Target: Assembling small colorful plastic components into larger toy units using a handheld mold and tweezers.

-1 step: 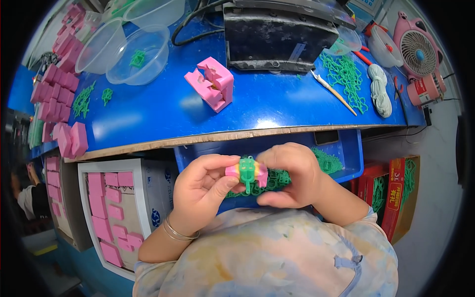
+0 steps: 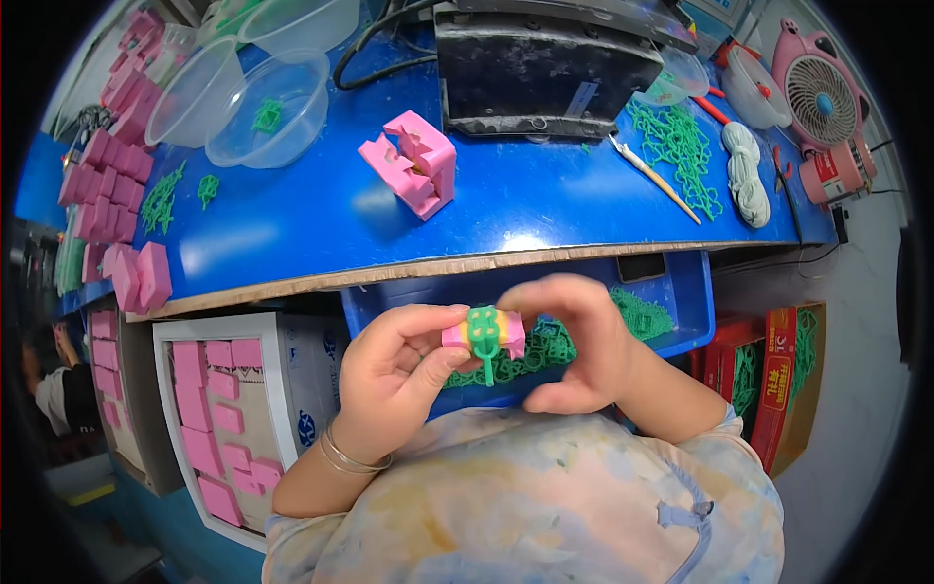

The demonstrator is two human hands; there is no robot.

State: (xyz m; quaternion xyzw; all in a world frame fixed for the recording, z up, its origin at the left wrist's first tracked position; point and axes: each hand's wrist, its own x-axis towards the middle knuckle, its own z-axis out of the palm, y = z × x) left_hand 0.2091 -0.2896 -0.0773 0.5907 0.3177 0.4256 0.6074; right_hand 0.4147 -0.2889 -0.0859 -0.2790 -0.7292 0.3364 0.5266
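Item 1: left hand. Thumb and fingers pinched together on the left end of a pink-and-yellow block; bracelets at the wrist.

Item 2: pink-and-yellow block. Held up in front of the person's chest, above the near side of a blue tub. Long axis roughly left to right, level or close to it.

Item 3: green plastic piece. Seated across the middle of the block; a narrow stem points toward the person, crosswise to the block's length.

Item 4: right hand. Fingers curved, thumb well apart from them, nothing seen in the grasp. Just right of the block's right end; whether the foremost fingertip touches it cannot be told. The block lies left of this hand. The left hand is in contact with the block; the right is the nearer to its free end.

Item 5: loose green pieces, heaped in the tub, beyond and below the block.

Item 6: pink notched stand, on the blue table, far side, slightly left of the block.

Item 7: brush, wooden handle, far right on the table; cord skein right of it.
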